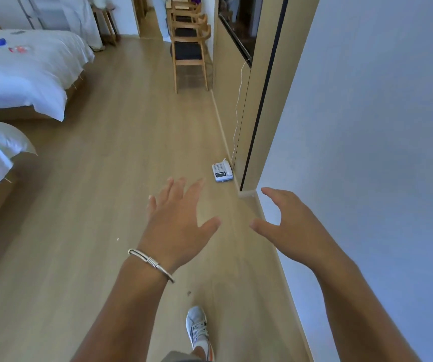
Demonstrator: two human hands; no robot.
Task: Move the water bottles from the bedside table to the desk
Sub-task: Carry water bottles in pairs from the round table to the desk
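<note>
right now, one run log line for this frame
phase: walking, no bottles in view | left hand: open, holds nothing | right hand: open, holds nothing | telephone on floor by wall

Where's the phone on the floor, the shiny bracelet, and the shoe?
phone point(222, 171): head view, on its keypad face.
bracelet point(150, 262): head view, on the coiled middle of the band at the left wrist.
shoe point(197, 326): head view, on the laces.

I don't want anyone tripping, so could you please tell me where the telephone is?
In the head view, the telephone sits on the wooden floor right of centre, against the wall panel's base, just beyond the left hand.
</note>
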